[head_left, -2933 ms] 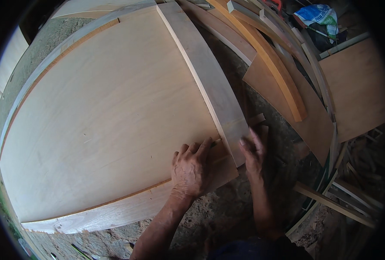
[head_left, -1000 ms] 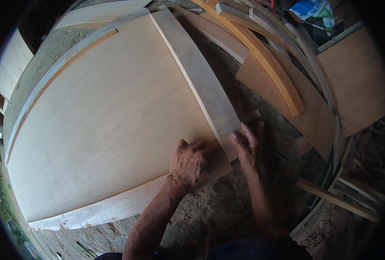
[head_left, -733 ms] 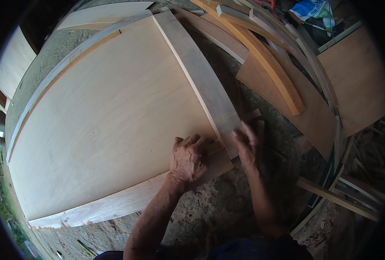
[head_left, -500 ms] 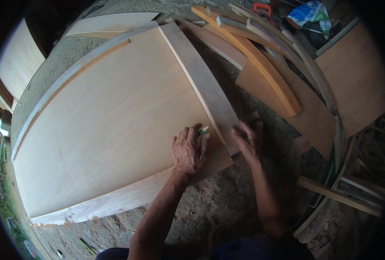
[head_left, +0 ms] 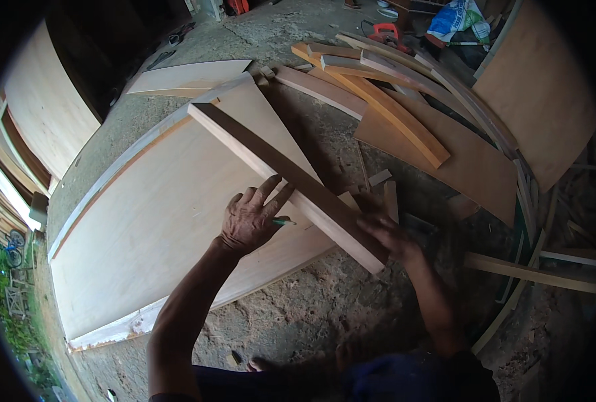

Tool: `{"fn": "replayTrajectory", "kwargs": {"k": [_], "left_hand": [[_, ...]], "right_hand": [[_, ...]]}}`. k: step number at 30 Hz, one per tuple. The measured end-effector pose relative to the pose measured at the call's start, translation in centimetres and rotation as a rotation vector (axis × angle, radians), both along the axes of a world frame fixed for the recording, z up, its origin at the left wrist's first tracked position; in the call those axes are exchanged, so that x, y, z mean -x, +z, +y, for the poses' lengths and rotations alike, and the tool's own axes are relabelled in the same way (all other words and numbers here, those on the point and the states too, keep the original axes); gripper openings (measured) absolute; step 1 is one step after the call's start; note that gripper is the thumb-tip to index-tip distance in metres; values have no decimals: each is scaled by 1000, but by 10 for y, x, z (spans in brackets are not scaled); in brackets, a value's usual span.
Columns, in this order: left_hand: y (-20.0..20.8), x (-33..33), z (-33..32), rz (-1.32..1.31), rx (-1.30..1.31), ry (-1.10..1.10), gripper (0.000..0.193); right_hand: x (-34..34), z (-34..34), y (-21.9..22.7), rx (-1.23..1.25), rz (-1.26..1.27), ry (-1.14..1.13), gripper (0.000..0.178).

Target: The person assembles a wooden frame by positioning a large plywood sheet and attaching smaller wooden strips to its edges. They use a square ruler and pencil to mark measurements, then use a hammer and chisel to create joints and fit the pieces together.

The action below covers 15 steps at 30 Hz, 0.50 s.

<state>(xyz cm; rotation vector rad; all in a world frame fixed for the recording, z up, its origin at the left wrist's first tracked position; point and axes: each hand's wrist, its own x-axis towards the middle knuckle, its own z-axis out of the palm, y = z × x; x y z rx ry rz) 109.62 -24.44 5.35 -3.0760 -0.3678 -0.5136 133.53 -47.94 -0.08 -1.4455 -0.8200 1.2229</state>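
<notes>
Gripping wooden strip (head_left: 291,184), hands (head_left: 247,221), blue-white sack (head_left: 460,19) top right

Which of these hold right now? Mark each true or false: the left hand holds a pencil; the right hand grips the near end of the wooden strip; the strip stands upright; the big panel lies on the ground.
1. The left hand holds a pencil. True.
2. The right hand grips the near end of the wooden strip. True.
3. The strip stands upright. False: it lies slanted across the panel's edge.
4. The big panel leans against a wall. False: it lies flat on the ground.
</notes>
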Motion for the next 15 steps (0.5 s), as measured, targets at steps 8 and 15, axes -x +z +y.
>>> {"fn": "replayTrajectory", "kwargs": {"k": [8,15], "left_hand": [[10,94,-13,349,-50,-150,41],[-22,113,-32,379,176,120,46]], "right_hand": [[34,16,-29,37,101,220,63],[16,-12,-25,-24,-136,-407,55]]}}
